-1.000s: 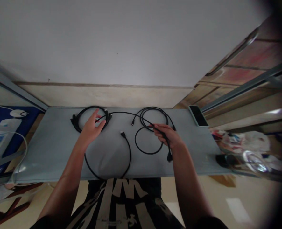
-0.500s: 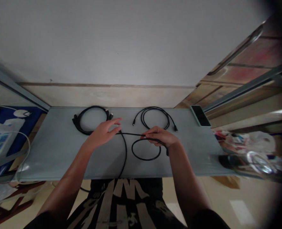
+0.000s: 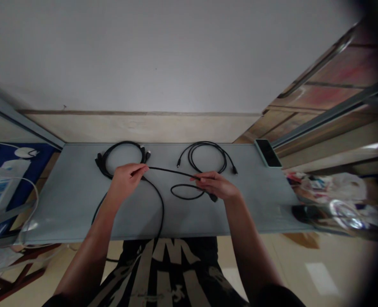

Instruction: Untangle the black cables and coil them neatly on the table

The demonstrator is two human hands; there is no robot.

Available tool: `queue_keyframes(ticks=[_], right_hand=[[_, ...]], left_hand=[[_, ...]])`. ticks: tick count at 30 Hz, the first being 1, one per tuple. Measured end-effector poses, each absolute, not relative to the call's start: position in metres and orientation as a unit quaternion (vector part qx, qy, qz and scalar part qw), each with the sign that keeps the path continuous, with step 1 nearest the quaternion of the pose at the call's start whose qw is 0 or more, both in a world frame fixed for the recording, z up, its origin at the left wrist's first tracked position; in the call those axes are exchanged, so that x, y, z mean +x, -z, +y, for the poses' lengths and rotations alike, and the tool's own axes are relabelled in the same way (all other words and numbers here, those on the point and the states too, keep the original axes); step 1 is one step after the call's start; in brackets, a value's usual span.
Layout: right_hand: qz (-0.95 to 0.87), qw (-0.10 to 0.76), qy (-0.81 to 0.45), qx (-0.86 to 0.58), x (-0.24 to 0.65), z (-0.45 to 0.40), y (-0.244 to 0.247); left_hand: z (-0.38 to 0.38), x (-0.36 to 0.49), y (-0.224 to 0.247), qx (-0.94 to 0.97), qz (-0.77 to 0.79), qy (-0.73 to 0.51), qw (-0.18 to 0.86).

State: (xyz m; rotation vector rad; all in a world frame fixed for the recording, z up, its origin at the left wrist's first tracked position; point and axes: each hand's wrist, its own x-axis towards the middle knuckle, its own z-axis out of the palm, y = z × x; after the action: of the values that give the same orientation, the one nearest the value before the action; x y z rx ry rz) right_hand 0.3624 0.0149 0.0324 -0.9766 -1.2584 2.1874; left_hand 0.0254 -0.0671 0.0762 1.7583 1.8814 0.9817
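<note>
A black cable [image 3: 170, 171] stretches between my two hands above the grey table [image 3: 240, 209]. My left hand [image 3: 127, 180] pinches it between thumb and fingertips, and a slack length curves from there down over the table's near edge. Closed around the cable's other part is my right hand [image 3: 215, 184], with one loop hanging beneath it and a dark plug end sticking out below the palm. Just behind my left hand lies a coiled bundle of black cables [image 3: 107, 153] with several plugs. Behind my right hand rests another coiled black cable [image 3: 204, 144], its two ends apart.
A phone [image 3: 268, 153] lies at the table's back right corner. Past the right edge are plastic bags [image 3: 345, 187] and a shiny cylindrical object [image 3: 339, 215]. On the left, a white cord [image 3: 37, 192] hangs beside a blue surface. A pale wall [image 3: 144, 64] rises behind.
My left hand has closed on the cable and moved left, drawing the stretch between the hands longer. The loop under my right hand has become smaller and flatter.
</note>
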Motion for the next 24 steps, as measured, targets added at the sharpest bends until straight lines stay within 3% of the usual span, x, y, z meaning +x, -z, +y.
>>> queue_keyframes(ticks=[7,15,24], right_hand=[[-0.378,0.305,-0.814,-0.319,0.375,0.014,-0.012],[-0.388,0.273,-0.780,-0.408,0.405,0.000,0.004],[-0.421,0.333,-0.685,-0.493,0.438,0.003,-0.003]], left_hand=[[-0.066,0.006,-0.063,0.575,0.713,-0.346,0.203],[-0.085,-0.013,-0.044,0.526,0.757,-0.341,0.185],[-0.091,-0.040,-0.047,0.491,0.784,-0.360,0.118]])
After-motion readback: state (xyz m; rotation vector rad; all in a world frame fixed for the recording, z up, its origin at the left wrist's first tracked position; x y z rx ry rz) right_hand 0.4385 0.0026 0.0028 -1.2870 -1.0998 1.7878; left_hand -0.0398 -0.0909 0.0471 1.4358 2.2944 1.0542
